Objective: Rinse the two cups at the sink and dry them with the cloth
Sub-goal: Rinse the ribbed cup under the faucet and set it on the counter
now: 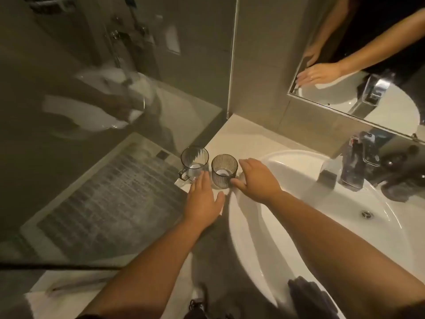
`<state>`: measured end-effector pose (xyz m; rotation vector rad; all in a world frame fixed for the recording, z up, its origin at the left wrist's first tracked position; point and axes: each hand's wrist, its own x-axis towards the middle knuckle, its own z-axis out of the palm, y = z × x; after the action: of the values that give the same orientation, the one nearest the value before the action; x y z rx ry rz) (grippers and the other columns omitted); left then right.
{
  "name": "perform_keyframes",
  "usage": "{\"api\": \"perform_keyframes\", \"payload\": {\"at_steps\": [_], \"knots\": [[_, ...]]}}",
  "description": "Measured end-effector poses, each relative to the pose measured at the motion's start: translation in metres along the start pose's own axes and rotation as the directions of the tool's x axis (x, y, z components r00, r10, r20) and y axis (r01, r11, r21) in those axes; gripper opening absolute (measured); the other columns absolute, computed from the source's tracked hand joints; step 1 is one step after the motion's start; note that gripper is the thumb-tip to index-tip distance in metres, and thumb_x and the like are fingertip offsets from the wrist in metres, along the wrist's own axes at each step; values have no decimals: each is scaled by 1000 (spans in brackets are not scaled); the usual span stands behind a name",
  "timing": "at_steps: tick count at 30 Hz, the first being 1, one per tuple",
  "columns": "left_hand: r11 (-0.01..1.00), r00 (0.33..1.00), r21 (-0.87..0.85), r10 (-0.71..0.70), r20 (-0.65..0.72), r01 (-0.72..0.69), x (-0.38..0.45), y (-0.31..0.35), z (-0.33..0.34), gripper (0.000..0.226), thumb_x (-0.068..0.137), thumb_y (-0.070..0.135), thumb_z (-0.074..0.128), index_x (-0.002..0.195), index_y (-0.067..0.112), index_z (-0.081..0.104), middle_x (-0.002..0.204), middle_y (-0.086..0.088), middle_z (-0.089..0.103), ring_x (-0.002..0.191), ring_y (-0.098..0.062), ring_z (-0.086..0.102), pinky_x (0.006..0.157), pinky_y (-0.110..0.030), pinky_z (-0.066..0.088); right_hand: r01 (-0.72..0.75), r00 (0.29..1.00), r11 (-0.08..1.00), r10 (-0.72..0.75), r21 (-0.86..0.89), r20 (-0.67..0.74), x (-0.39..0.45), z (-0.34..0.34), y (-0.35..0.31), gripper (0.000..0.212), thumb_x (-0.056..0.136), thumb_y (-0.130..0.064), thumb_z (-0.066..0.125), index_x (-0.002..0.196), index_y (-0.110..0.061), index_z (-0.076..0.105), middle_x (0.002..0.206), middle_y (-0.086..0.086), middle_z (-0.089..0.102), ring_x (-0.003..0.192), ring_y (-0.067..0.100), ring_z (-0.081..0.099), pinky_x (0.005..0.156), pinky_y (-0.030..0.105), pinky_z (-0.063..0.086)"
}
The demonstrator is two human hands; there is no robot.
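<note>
Two ribbed, smoky see-through cups stand upright side by side on the counter left of the sink (299,215). The left cup (195,162) has a handle facing left; the right cup (224,170) stands beside it. Both sit on a white cloth (220,192) spread on the counter. My left hand (203,199) lies flat on the cloth just in front of the cups, fingers straight. My right hand (256,178) reaches beside the right cup with fingers spread, thumb near the cup's base; it holds nothing.
A chrome tap (351,166) stands at the back of the white basin, drain (366,214) to the right. A mirror (358,65) hangs above. A glass shower screen (103,111) borders the counter's left edge. A dark cloth (308,295) lies on the basin's near rim.
</note>
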<state>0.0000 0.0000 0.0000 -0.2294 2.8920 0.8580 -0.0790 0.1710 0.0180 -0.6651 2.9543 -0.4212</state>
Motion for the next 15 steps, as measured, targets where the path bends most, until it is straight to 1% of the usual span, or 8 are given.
{"api": "perform_keyframes", "payload": {"at_steps": [3, 5, 7, 9, 12, 15], "knots": [[995, 999, -91, -30, 12, 31, 17, 0, 9, 79, 96, 35, 57, 156, 3, 15, 165, -14, 19, 151, -28, 19, 121, -37, 18, 26, 1000, 1000, -27, 15, 15, 20, 4, 8, 55, 87, -53, 57, 122, -10, 57, 107, 12, 66, 103, 31, 57, 91, 40, 44], [988, 998, -136, -64, 26, 67, 25, 2, 15, 78, 95, 32, 59, 155, 3, 18, 162, -16, 26, 149, -29, 25, 119, -38, 24, 31, 999, 999, -32, 11, 44, 28, 5, 10, 54, 87, -56, 54, 119, -13, 59, 98, 9, 65, 97, 28, 57, 89, 39, 44], [976, 995, -194, -97, 19, 99, 29, 3, 21, 78, 93, 30, 62, 154, 4, 22, 158, -17, 34, 144, -31, 33, 115, -40, 32, 53, 997, 998, -55, 30, 58, 33, 9, 12, 56, 86, -59, 55, 120, -15, 58, 95, 7, 64, 94, 27, 56, 89, 39, 44], [964, 992, -237, -125, 8, 124, 33, 4, 23, 80, 93, 29, 63, 155, 5, 20, 156, -17, 37, 143, -32, 36, 112, -40, 35, 72, 996, 996, -75, 44, 58, 37, 10, 14, 53, 84, -59, 57, 116, -17, 59, 91, 5, 64, 91, 26, 56, 87, 39, 44], [952, 989, -273, -147, -4, 141, 37, 4, 25, 80, 93, 25, 62, 156, 7, 16, 155, -20, 38, 140, -34, 40, 109, -42, 39, 79, 996, 994, -80, 71, 24, 40, 13, 16, 52, 83, -57, 61, 116, -16, 61, 91, 6, 66, 89, 26, 58, 87, 38, 44], [950, 989, -282, -143, -25, 130, 41, 5, 25, 82, 93, 22, 61, 157, 9, 13, 158, -19, 32, 141, -35, 37, 110, -46, 39, 76, 997, 993, -76, 86, -2, 41, 17, 16, 51, 82, -57, 62, 113, -16, 63, 87, 5, 67, 84, 25, 58, 82, 37, 44]]}}
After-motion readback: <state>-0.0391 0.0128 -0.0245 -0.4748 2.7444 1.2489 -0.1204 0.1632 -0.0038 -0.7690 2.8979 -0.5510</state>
